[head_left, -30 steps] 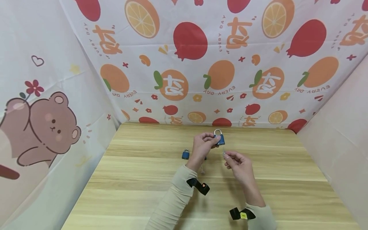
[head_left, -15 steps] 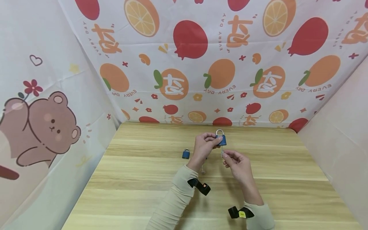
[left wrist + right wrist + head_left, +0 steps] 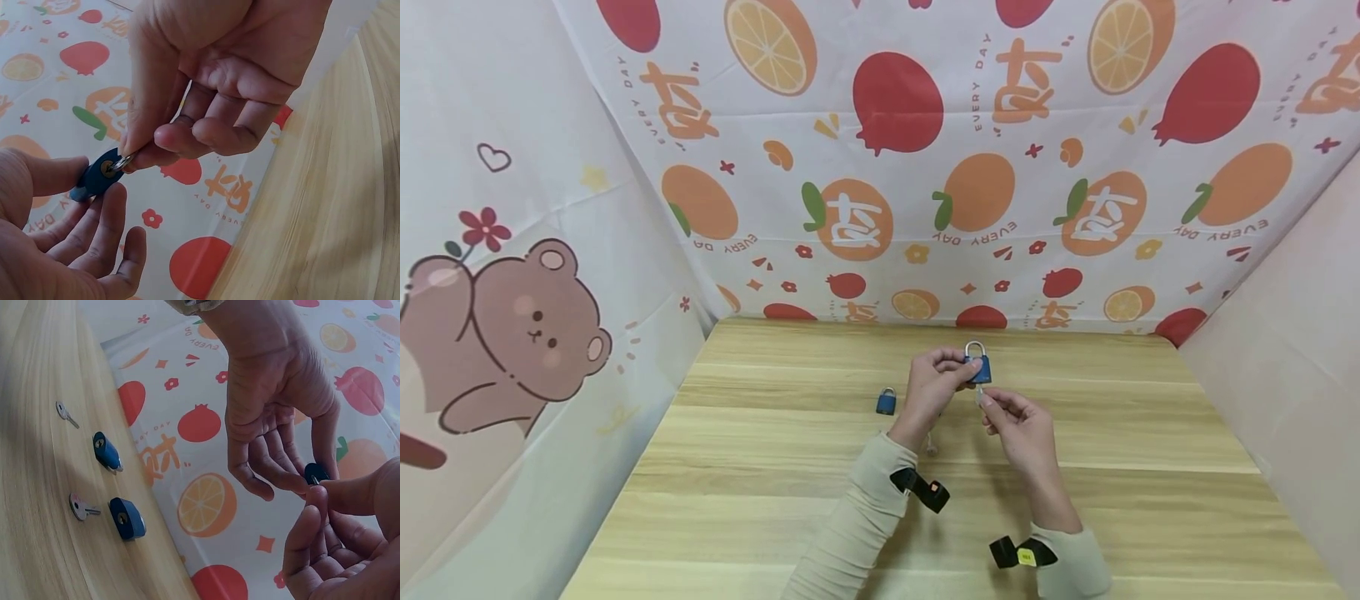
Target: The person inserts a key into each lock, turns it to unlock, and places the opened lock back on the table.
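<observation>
A blue padlock (image 3: 977,369) with a silver shackle pointing up is pinched between the thumb and fingers of my left hand (image 3: 931,385). Below it, my right hand (image 3: 1021,427) pinches a small silver key (image 3: 980,390) by its head. From the left wrist view, the key (image 3: 121,163) meets the round brass keyhole in the underside of the padlock (image 3: 97,178); fingertips cover the head of the key. The right wrist view shows only the dark end of this padlock (image 3: 317,472) between both hands' fingers.
On the wooden table (image 3: 760,467) lie two more blue padlocks, one (image 3: 107,452) near the other (image 3: 127,519), keyholes showing. Beside them lie two loose keys, one plain (image 3: 67,415) and one larger (image 3: 82,507). A fruit-print cloth (image 3: 895,208) hangs behind the table.
The key has come up from below the padlock to its underside, closing the gap. My left hand with the padlock has shifted slightly right; my right hand has moved slightly left.
</observation>
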Motion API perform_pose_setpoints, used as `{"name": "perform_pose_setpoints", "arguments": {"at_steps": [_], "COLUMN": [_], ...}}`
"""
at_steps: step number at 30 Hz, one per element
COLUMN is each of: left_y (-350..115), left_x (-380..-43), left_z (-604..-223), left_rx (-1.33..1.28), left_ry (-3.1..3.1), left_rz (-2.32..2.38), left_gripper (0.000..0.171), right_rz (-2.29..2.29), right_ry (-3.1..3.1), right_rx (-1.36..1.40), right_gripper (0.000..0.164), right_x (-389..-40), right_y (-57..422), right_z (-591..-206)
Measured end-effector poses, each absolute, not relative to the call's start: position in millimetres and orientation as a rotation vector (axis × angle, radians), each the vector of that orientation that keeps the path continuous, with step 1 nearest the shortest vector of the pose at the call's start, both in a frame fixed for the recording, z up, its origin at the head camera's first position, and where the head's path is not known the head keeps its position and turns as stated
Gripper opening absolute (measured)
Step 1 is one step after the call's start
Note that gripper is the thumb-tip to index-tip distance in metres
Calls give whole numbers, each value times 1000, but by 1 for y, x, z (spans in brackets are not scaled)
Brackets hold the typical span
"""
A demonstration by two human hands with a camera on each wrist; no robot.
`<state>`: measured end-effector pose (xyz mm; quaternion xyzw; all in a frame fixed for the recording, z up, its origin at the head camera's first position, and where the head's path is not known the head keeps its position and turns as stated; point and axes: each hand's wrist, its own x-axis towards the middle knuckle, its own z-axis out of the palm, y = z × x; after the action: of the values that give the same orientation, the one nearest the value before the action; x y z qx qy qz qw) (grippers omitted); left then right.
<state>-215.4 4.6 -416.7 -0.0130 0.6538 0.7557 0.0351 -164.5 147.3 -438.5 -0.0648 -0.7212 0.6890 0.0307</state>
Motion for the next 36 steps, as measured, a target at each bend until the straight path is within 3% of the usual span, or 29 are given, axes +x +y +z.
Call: {"name": "perform_pose_setpoints", "arguments": {"at_steps": [17,26,36], "left_y": [5,5,3], "left_x": [-213,-213,-213], "left_z": [-416,-416,-414], "left_rx": [-25,-47,-72], "left_ry": [2026,2027,2053], "left_rz": [2324,2318,2317], "left_gripper": [22,25,20], "right_rz": [2162,2154,2136], "right_ry": [-1994,-1917,-1926], "right_rx": [-257,-281,-251], "right_gripper": [26,9,10], "right_x": [-168,-169,-172], "right_y": [139,135,132], "right_z": [-437,-435,-438]}}
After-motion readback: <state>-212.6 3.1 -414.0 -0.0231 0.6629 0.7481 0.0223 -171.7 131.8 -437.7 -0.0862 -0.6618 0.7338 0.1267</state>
